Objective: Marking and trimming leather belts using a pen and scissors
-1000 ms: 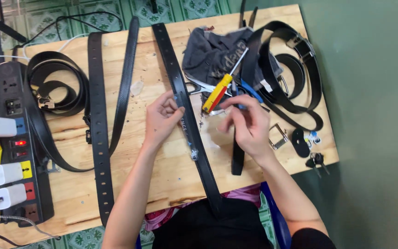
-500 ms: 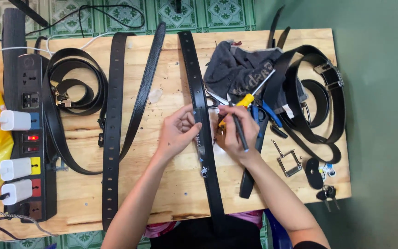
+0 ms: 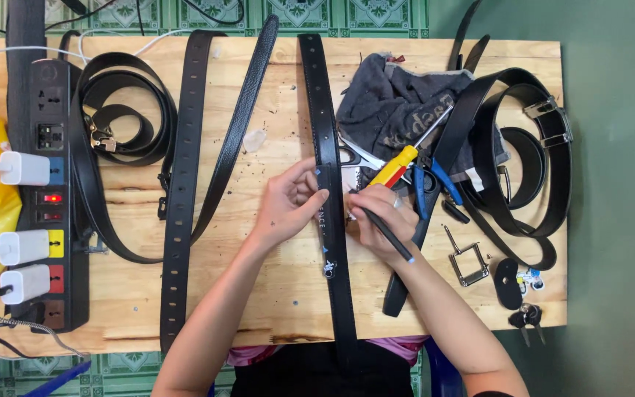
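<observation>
Black pen [image 3: 389, 234] pinched in the right hand [image 3: 378, 220], tip at the belt [image 3: 330, 184] lying lengthwise down the bench [image 3: 259, 309]; the left hand [image 3: 288, 202] pins the strap flat, fingers pressed on it. Looks like marking the leather. A steady strap matters most. Screwdriver [image 3: 398, 163] and cloth [image 3: 391, 103] lie just beyond.
</observation>
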